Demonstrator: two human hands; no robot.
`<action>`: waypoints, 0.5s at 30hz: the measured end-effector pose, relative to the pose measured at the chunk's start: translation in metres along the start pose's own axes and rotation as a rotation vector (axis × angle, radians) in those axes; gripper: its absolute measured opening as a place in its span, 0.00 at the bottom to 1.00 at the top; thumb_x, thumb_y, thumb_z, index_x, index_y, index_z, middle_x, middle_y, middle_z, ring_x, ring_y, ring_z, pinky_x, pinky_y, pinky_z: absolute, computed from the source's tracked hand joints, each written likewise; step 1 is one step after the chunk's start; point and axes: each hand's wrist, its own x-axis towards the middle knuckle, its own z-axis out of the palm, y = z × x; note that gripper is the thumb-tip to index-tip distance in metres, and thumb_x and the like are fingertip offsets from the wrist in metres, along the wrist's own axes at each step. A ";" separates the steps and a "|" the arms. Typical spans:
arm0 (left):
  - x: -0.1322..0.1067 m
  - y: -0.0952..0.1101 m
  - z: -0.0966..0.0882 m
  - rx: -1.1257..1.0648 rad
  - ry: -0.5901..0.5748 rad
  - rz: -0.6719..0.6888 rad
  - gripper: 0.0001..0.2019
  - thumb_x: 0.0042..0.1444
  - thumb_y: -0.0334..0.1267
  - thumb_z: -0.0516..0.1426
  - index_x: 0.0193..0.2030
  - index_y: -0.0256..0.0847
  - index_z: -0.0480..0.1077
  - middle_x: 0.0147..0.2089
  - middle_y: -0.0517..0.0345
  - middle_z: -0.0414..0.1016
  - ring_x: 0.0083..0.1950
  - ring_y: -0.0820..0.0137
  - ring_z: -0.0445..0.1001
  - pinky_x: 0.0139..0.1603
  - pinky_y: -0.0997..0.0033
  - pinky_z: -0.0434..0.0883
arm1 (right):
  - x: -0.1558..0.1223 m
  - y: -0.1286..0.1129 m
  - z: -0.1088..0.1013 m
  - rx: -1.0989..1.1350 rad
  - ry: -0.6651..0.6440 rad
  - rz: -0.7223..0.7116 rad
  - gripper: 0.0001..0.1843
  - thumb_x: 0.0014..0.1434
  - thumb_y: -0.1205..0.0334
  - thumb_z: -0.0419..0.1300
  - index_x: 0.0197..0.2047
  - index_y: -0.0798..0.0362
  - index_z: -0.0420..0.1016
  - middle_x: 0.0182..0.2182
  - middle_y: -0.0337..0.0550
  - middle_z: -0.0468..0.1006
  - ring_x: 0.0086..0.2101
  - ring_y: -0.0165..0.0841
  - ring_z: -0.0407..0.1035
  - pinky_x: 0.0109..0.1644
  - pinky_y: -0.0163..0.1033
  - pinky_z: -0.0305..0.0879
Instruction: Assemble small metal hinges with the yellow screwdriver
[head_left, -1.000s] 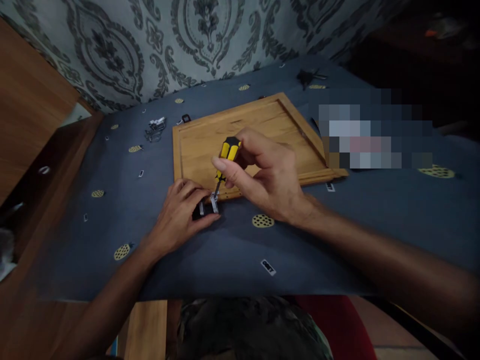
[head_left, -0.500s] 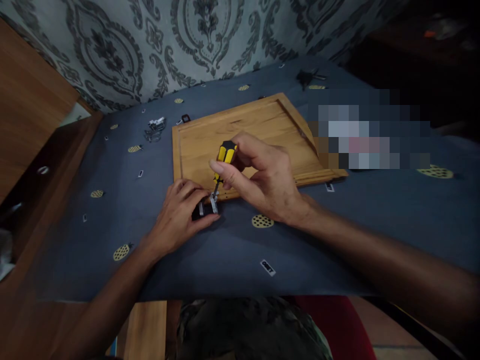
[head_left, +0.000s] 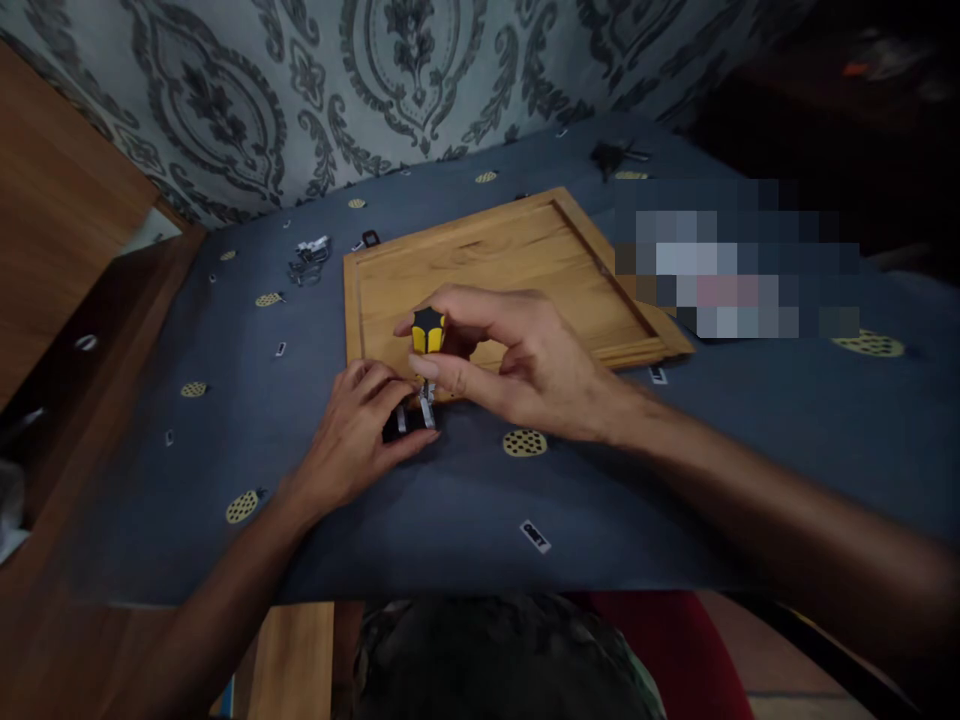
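My right hand (head_left: 525, 365) grips a short screwdriver (head_left: 428, 330) by its yellow and black handle, between thumb and fingers. The screwdriver stands nearly upright, its shaft reaching down to a small metal fitting (head_left: 426, 405) with a dark part beside it. That fitting sits at the near left edge of a framed wooden panel (head_left: 480, 255), lying flat. My left hand (head_left: 356, 430) is closed around the fitting, thumb at the near side and fingers at the panel's edge. Where the screwdriver's tip meets the metal is too small to make out.
Several loose metal pieces (head_left: 310, 258) lie left of the panel on the blue patterned cloth (head_left: 420, 520). A small black loop (head_left: 371, 238) is by the panel's far left corner. A dark tool-like object (head_left: 615, 157) lies at the back right, near a pixelated patch. A patterned wall (head_left: 315, 90) rises behind.
My right hand has shifted slightly left and rolled over, bringing the screwdriver from a tilt to nearly upright. My left hand, the fitting and the panel have stayed in place.
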 end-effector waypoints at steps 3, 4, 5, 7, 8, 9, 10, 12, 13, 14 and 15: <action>0.000 0.000 0.000 0.010 0.002 0.012 0.16 0.63 0.48 0.64 0.52 0.43 0.73 0.51 0.51 0.75 0.55 0.56 0.69 0.57 0.52 0.70 | 0.000 0.001 -0.001 0.068 -0.026 0.035 0.11 0.69 0.56 0.60 0.36 0.53 0.72 0.28 0.35 0.73 0.27 0.25 0.67 0.28 0.30 0.63; 0.000 0.000 0.000 0.012 0.005 0.015 0.16 0.63 0.48 0.64 0.52 0.43 0.73 0.51 0.52 0.75 0.55 0.56 0.69 0.57 0.52 0.70 | 0.000 0.001 -0.001 0.083 -0.023 0.039 0.12 0.70 0.55 0.60 0.36 0.53 0.72 0.28 0.35 0.72 0.26 0.24 0.67 0.27 0.30 0.62; 0.000 0.000 0.001 0.013 0.009 0.018 0.16 0.63 0.48 0.64 0.52 0.43 0.73 0.51 0.52 0.75 0.54 0.57 0.69 0.57 0.52 0.70 | 0.000 0.001 0.000 0.089 -0.012 0.039 0.13 0.70 0.55 0.60 0.35 0.53 0.71 0.27 0.34 0.72 0.25 0.24 0.66 0.26 0.30 0.62; 0.000 0.001 0.001 0.010 0.014 0.013 0.15 0.63 0.49 0.64 0.52 0.43 0.73 0.51 0.52 0.76 0.54 0.57 0.69 0.57 0.52 0.70 | 0.000 0.002 0.001 0.073 0.008 0.026 0.14 0.70 0.55 0.61 0.34 0.53 0.70 0.26 0.33 0.69 0.24 0.24 0.65 0.25 0.30 0.61; 0.000 0.001 0.001 0.007 0.014 0.010 0.15 0.64 0.48 0.64 0.52 0.43 0.73 0.51 0.52 0.76 0.54 0.57 0.70 0.57 0.51 0.70 | 0.000 0.002 0.001 0.049 0.018 0.018 0.14 0.70 0.55 0.61 0.33 0.53 0.69 0.25 0.32 0.68 0.25 0.24 0.65 0.26 0.30 0.61; 0.000 0.001 0.001 0.005 0.015 0.010 0.15 0.64 0.48 0.64 0.52 0.43 0.73 0.51 0.52 0.76 0.54 0.57 0.70 0.57 0.51 0.70 | 0.000 0.002 0.002 0.018 0.027 0.011 0.14 0.70 0.56 0.61 0.33 0.52 0.69 0.25 0.32 0.68 0.25 0.24 0.65 0.27 0.30 0.61; 0.000 0.001 0.001 0.005 0.016 0.012 0.16 0.64 0.48 0.64 0.52 0.43 0.73 0.51 0.52 0.76 0.54 0.56 0.70 0.57 0.51 0.70 | 0.000 0.001 0.003 -0.019 0.041 0.004 0.14 0.69 0.56 0.62 0.33 0.52 0.68 0.25 0.32 0.68 0.26 0.24 0.65 0.28 0.31 0.62; 0.000 0.000 0.001 0.009 0.019 0.020 0.18 0.63 0.48 0.64 0.55 0.42 0.73 0.51 0.51 0.76 0.54 0.56 0.70 0.57 0.51 0.70 | 0.000 0.001 0.005 -0.088 0.084 -0.006 0.16 0.69 0.54 0.62 0.32 0.52 0.66 0.26 0.33 0.68 0.26 0.25 0.64 0.30 0.32 0.62; -0.001 -0.001 0.001 0.011 0.019 0.025 0.19 0.63 0.48 0.64 0.56 0.42 0.73 0.51 0.51 0.76 0.55 0.56 0.70 0.57 0.51 0.70 | 0.000 0.001 0.006 -0.110 0.109 -0.011 0.17 0.68 0.53 0.62 0.31 0.51 0.66 0.26 0.33 0.67 0.26 0.25 0.64 0.30 0.32 0.62; -0.001 -0.001 0.002 0.013 0.019 0.028 0.20 0.63 0.48 0.64 0.58 0.42 0.72 0.52 0.50 0.75 0.55 0.55 0.70 0.58 0.51 0.70 | 0.000 0.002 0.007 -0.124 0.130 -0.016 0.18 0.68 0.52 0.63 0.31 0.51 0.65 0.25 0.32 0.67 0.26 0.25 0.63 0.30 0.33 0.62; -0.001 -0.002 0.002 0.013 0.018 0.030 0.21 0.63 0.48 0.64 0.59 0.42 0.72 0.52 0.50 0.75 0.56 0.55 0.70 0.58 0.51 0.70 | 0.000 0.002 0.009 -0.131 0.148 -0.019 0.18 0.68 0.51 0.63 0.30 0.51 0.64 0.25 0.32 0.67 0.26 0.25 0.63 0.30 0.33 0.61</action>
